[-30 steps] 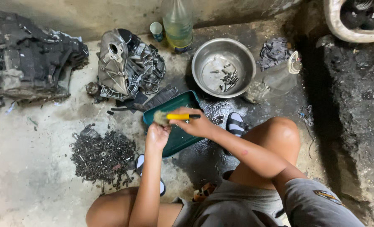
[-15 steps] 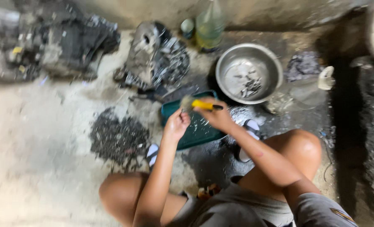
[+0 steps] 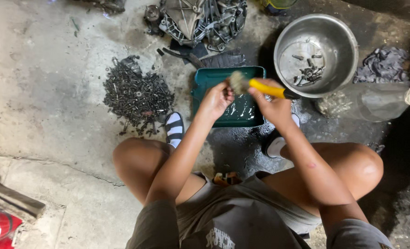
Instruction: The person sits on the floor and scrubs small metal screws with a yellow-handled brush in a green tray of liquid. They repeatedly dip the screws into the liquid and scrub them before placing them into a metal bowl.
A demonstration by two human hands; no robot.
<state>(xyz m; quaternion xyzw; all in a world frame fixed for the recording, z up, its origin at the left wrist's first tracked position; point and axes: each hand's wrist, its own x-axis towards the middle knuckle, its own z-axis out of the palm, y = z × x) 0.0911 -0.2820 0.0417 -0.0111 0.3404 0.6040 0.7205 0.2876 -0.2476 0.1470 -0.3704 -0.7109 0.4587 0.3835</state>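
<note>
Both hands stayed over the green tray [image 3: 204,87] as the view swung nearer: the right hand [image 3: 274,103] gripped the yellow-handled brush [image 3: 260,86], bristles against a small part pinched in the left hand [image 3: 216,99]. Scrubbing looked ongoing, with the bolt pile [image 3: 138,94] at left waiting.

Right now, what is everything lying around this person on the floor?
Green rectangular plastic tray: one, on the wet floor under the hands.
Yellow-handled brush: one, in the right hand.
Round steel bowl: one, right of the tray, a few small metal parts inside.
Heap of dark bolts and nuts: one, left of the tray.
Grey metal engine casing: one, top centre.
Dark rag: one, far right.
Left hand: closed on something small, too hidden to name.
Right hand: grips the brush.
</note>
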